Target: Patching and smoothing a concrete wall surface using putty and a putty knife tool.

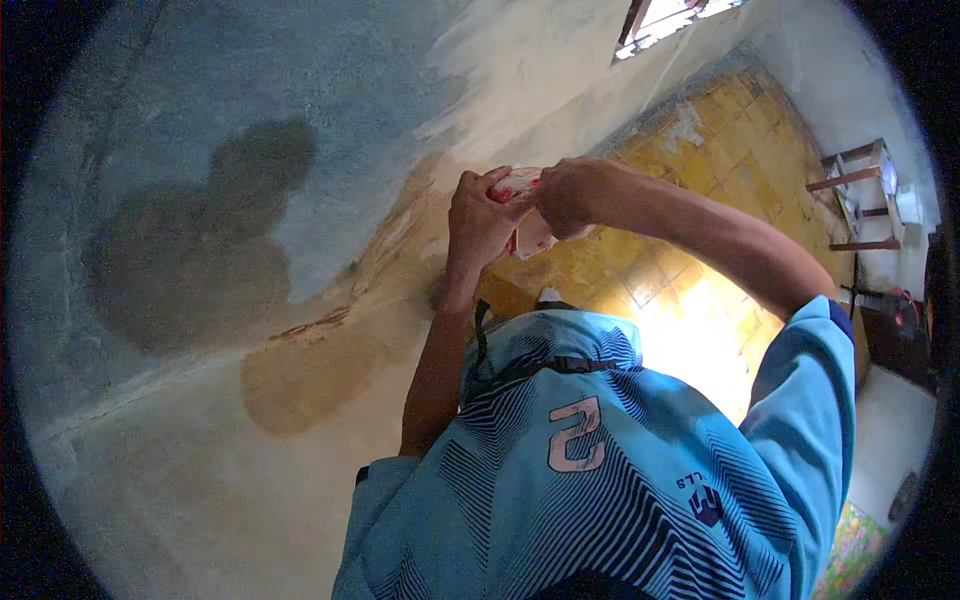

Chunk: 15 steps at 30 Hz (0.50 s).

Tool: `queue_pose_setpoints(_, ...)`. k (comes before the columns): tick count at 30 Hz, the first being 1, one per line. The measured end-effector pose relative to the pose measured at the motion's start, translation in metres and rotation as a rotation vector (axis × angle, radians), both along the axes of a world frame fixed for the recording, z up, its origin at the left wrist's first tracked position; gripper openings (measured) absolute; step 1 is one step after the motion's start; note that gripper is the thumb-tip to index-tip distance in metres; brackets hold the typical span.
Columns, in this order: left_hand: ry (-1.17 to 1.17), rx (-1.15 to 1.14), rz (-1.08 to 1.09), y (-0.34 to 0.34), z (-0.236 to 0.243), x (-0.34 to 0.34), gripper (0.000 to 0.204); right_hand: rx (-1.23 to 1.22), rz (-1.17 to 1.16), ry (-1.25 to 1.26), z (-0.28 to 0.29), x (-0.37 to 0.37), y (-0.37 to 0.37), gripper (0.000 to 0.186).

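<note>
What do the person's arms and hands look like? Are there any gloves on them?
No gloves! The left hand and right hand are bare, and so are both forearms. I can't see a watch or bracelet on either wrist. The short sleeves are light blue, and the right one ends in a dark navy edge.

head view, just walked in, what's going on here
A person in a blue patterned shirt has a red-and-white object out in front of them. The left hand grips it, while the right hand is curled at its right side, fingertips hidden. Exactly what the object is can't be made out. A patchy wall is on the left, and yellow floor tiles show on the right.
</note>
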<state>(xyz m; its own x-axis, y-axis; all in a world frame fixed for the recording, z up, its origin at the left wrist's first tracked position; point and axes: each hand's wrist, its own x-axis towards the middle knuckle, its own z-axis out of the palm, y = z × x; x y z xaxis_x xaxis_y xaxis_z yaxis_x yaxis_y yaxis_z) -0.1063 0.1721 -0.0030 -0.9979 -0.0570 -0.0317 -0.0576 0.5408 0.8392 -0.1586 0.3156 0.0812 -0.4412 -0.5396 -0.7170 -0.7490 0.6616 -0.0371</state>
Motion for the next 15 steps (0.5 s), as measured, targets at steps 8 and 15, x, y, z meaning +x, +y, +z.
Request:
queue_pose_setpoints(8, -0.18, -0.017, 0.081, 0.01, -0.003, 0.002, 0.064, 0.193, -0.152, -0.414, -0.003, -0.031, 0.002, 0.03)
queue_pose_setpoints(15, -0.214, 0.008, 0.119, 0.012, -0.012, 0.003, 0.065, 0.134, -0.076, -0.77, -0.012, -0.064, 0.013, 0.017)
